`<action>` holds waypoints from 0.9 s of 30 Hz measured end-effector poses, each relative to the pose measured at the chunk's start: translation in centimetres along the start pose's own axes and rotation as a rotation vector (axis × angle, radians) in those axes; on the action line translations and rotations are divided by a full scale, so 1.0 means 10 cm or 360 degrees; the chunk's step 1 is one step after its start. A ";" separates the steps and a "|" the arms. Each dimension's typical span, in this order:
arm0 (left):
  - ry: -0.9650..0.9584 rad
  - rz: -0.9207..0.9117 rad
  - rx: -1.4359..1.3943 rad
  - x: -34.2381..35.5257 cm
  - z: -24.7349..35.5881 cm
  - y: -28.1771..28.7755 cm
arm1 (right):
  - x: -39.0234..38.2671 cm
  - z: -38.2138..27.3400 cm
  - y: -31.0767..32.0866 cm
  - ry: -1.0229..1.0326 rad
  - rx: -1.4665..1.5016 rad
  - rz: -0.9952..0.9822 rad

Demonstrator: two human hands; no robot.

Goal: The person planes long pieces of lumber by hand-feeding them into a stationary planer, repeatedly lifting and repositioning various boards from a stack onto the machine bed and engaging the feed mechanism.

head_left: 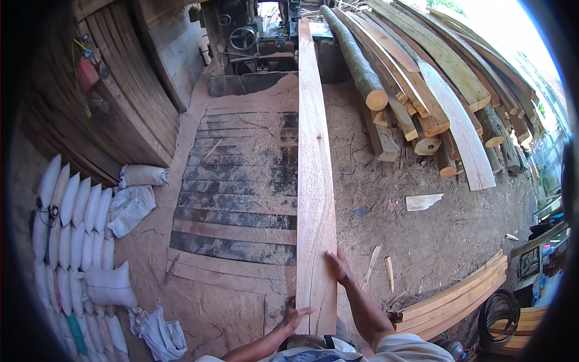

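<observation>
A long pale plank (315, 175) runs upright through the middle of the head view, from just in front of my body to a woodworking machine with a handwheel (242, 37) at the far end. My left hand (295, 315) grips the plank's left edge near its close end, fingers on it. My right hand (338, 266) holds the right edge a little farther forward, fingers curled against the wood. Under and left of the plank lies a slatted floor section (229, 202) strewn with sawdust.
Logs and boards (446, 90) are piled at upper right. Stacked sawn boards (452, 298) and a black coiled band (500, 314) lie at lower right. Full white sacks (84, 241) line the left, near wooden panels (129, 72). A loose offcut (424, 202) lies on the dirt.
</observation>
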State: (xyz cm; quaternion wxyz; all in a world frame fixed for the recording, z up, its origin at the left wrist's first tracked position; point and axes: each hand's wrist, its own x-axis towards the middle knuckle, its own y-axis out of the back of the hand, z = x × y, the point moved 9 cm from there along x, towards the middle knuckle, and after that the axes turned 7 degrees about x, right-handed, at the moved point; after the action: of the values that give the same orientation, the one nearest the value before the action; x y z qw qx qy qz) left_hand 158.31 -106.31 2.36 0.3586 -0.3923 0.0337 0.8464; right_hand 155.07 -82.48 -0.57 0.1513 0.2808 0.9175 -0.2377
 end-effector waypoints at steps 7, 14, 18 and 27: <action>0.0227 0.0058 0.0021 -1.28 -1.37 0.39 | -0.93 0.39 -0.43 0.0121 0.0164 0.0145; 0.0076 0.0189 0.0086 -2.57 -2.21 0.82 | -2.34 1.17 -0.85 0.0186 0.0163 0.0141; 0.0080 0.0281 0.0228 -3.08 -2.68 0.79 | -2.94 1.44 -0.88 0.0215 0.0120 0.0122; -0.0028 0.0178 0.0141 -3.11 -2.90 0.88 | -3.00 1.63 -0.90 0.0119 -0.0082 0.0116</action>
State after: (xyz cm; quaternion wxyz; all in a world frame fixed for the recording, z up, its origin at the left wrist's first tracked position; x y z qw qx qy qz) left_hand 184.86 -140.66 1.77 0.3281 -0.3659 0.0898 0.8663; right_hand 176.07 -110.86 1.23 0.1326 0.3189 0.9174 -0.1977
